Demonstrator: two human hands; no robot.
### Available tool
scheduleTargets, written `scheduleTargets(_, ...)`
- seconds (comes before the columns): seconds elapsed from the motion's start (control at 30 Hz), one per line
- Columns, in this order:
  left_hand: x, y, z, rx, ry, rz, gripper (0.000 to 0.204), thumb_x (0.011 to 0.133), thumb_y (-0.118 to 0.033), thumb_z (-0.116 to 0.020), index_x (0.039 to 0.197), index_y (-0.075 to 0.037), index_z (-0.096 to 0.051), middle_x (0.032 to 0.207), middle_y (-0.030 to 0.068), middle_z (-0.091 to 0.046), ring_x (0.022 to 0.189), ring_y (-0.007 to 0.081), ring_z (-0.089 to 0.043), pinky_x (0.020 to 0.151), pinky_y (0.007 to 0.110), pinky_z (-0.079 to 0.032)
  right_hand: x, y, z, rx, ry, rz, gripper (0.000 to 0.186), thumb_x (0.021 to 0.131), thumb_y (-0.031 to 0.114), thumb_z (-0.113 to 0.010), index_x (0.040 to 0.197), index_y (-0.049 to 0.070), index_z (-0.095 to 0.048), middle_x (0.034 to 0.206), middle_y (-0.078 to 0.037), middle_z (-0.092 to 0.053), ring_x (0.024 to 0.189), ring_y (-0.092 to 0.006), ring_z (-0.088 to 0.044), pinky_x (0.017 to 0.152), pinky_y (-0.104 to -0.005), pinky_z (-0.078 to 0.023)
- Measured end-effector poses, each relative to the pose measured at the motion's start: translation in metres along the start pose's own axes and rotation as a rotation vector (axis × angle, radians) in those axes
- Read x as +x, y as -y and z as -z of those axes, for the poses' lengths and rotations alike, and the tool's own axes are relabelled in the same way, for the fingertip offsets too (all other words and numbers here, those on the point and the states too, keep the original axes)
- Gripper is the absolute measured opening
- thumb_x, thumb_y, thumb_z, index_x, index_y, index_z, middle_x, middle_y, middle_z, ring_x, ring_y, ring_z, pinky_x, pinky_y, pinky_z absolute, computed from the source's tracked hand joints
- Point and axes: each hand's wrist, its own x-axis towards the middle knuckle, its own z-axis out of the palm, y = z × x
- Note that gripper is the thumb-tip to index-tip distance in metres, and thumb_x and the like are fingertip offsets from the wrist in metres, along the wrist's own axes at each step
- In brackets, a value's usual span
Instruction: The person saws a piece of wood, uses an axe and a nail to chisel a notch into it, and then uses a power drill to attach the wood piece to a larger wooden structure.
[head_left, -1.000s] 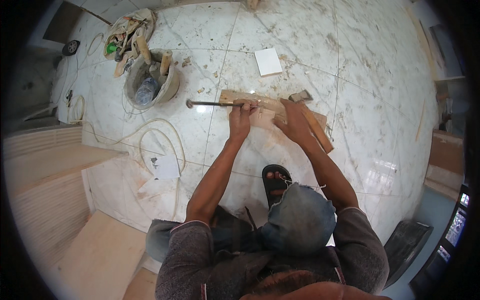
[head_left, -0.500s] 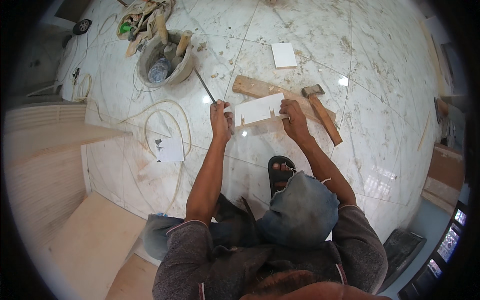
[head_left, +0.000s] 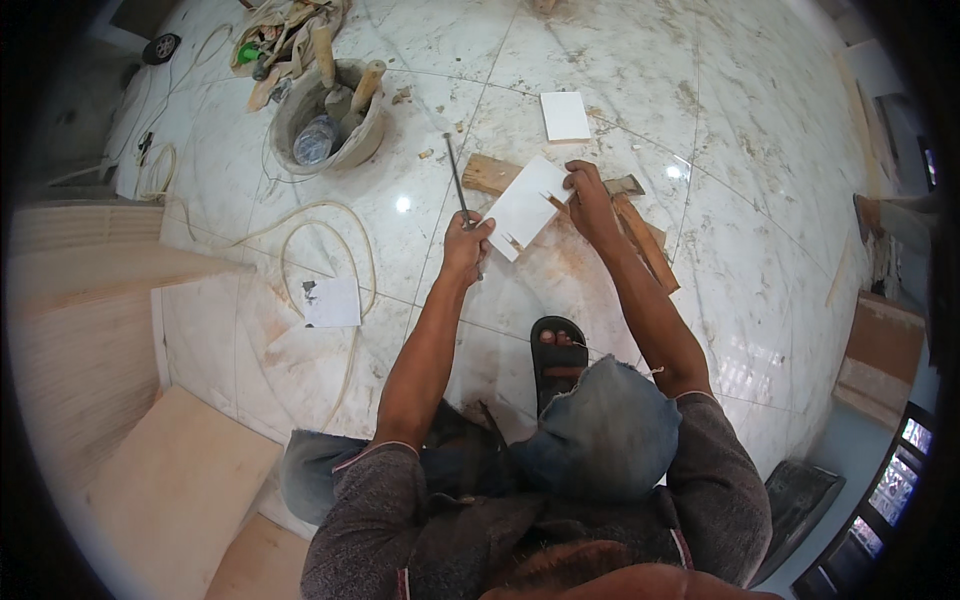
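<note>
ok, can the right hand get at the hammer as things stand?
Probably yes: the hammer lies just right of the right hand, with nothing seen lying on it. But that hand grips the white panel, so it would likely have to let go first.

Bright, soft light; glare spots on tiled floor (head_left: 760, 260); edges bent, corners black.

Left hand (head_left: 466, 248) grips thin dark rod (head_left: 456, 175), thumb at near edge of white panel (head_left: 522, 205); right hand (head_left: 592, 205) pinches panel's far corner. Two notches cut in panel's right-hand edge. Panel partly hides wooden board (head_left: 487, 175) on tiled floor (head_left: 620, 60); hammer (head_left: 647, 245) lies across board's right end. Bucket (head_left: 358, 152) at upper left holds wooden-handled tools.
</note>
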Motion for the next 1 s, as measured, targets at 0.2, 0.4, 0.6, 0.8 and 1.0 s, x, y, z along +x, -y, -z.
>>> scheduleTargets(0.2, 0.027, -0.008, -0.019, 0.11, -0.074, -0.217, 0.021, 0.081, -0.007, -0.067, 0.093, -0.007, -0.049, 0.068, 0.0013, -0.052, 0.051, 0.0089, -0.047, 0.043, 0.024, -0.037, -0.017, -0.03, -0.004, 0.008, 0.078, -0.242, 0.032, 0.068, -0.014, -0.053, 0.096, 0.001, -0.052, 0.099, -0.019, -0.055, 0.099, -0.0365, -0.053, 0.084, -0.0393, -0.044)
scheduleTargets(0.4, 0.049, -0.029, -0.035, 0.278, -0.087, -0.509, 0.014, 0.09, -0.017, -0.056, 0.095, -0.005, -0.057, 0.07, 0.0005, -0.052, 0.063, 0.0086, -0.05, 0.057, 0.023, -0.041, -0.052, -0.015, -0.022, -0.166, -0.012, -0.356, 0.033, 0.071, -0.002, -0.058, 0.103, 0.002, -0.055, 0.104, -0.019, -0.057, 0.099, -0.036, -0.054, 0.086, -0.0415, -0.044)
scheduleTargets(0.6, 0.041, -0.036, -0.06, -0.105, 0.224, -0.36, 0.026, 0.096, -0.026, -0.05, 0.109, -0.005, -0.056, 0.076, -0.0014, -0.051, 0.071, 0.0078, -0.048, 0.068, 0.022, -0.039, -0.053, -0.01, -0.019, -0.172, 0.05, -0.364, 0.04, 0.071, 0.001, -0.059, 0.111, 0.002, -0.055, 0.114, -0.02, -0.055, 0.106, -0.0355, -0.051, 0.09, -0.0436, -0.041)
scheduleTargets(0.8, 0.043, -0.041, -0.097, 0.095, 0.305, -0.396, 0.024, 0.095, -0.024, -0.053, 0.111, -0.006, -0.054, 0.088, 0.0016, -0.06, 0.084, 0.0089, -0.055, 0.075, 0.027, -0.044, -0.056, -0.002, 0.046, -0.168, 0.0, -0.336, 0.042, 0.076, 0.008, -0.063, 0.116, 0.002, -0.055, 0.118, -0.021, -0.053, 0.113, -0.0387, -0.047, 0.098, -0.0435, -0.038)
scheduleTargets(1.0, 0.055, -0.035, -0.102, 0.217, 0.27, -0.404, 0.021, 0.093, -0.021, -0.055, 0.106, -0.004, -0.056, 0.087, 0.0049, -0.064, 0.081, 0.0114, -0.061, 0.071, 0.026, -0.048, -0.047, 0.016, 0.127, -0.385, 0.375, -0.657, 0.041, 0.082, 0.018, -0.059, 0.118, 0.001, -0.054, 0.121, -0.021, -0.053, 0.111, -0.037, -0.051, 0.094, -0.0432, -0.042)
